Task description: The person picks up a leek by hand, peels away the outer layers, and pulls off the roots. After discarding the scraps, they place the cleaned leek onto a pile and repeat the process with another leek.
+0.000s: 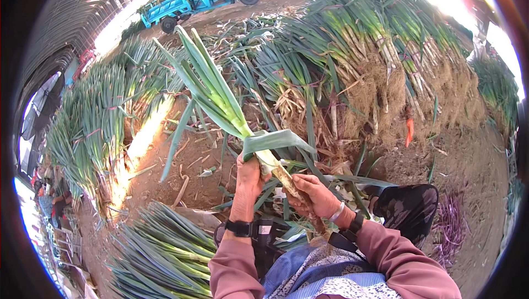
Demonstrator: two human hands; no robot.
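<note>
A long, leek-like green onion [234, 114] slants across my front, leaves up to the far left and root end low, near my lap. My left hand [250, 175] is closed round its pale stem, just below a leaf bent sideways [281, 141]. Lower down, my right hand [317, 196] pinches the brownish, soil-stained stem between thumb and fingers. The root end shows below my right hand, close to my apron [308, 271]. By my left forearm lies a heap of green onions [160, 255], leaves pointing left.
Tied bundles of green onions stand at left [91, 128] and far right [386, 51], roots hanging on the right ones. Loose leaves litter the soil. Purple ties [451, 227] lie right of my knee [408, 208]. A blue cargo tricycle [187, 3] is parked at the back.
</note>
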